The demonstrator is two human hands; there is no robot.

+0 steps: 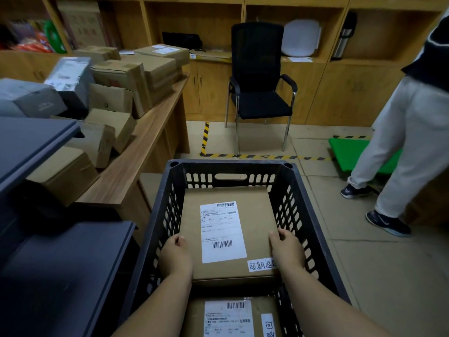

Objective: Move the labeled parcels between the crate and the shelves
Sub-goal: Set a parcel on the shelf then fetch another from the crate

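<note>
floor (364,276) | crate (155,229) | left hand (175,257), right hand (286,251) grip parcel (255,220) sides

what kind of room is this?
Probably a small parcel pickup or mailroom office: labelled parcel in a black crate, cartons piled on a desk, wooden wall shelving.

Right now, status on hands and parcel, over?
Left hand and right hand grip the labeled parcel in the black crate. Second parcel nearer. Bystander right, clear.
</note>
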